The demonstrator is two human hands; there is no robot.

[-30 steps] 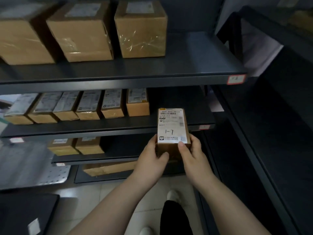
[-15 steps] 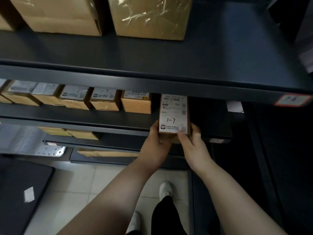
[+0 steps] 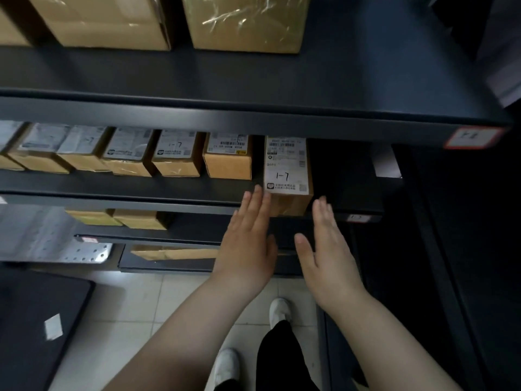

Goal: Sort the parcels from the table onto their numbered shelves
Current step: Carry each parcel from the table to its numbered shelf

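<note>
The small brown cardboard parcel marked "1-7" (image 3: 287,176), gripped in both hands half a second ago, now stands at the front edge of the dark metal shelf (image 3: 112,190), right of its row, with the left hand (image 3: 248,244) and right hand (image 3: 327,249) spread wide, so this parcel looks sorted.

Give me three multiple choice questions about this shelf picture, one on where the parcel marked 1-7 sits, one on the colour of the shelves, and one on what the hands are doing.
1. Where is the parcel marked 1-7?
A. on the floor
B. at the right end of the row on the second shelf
C. on the top shelf

2. What colour are the shelves?
A. white
B. red
C. dark grey

3. What state are the hands in?
A. both open, holding nothing
B. both gripping the parcel
C. only the right one holding it

Answers:
1 B, it stands just right of the other small boxes.
2 C, every board is dark grey.
3 A, the left hand and right hand show spread fingers beside the parcel.
</note>
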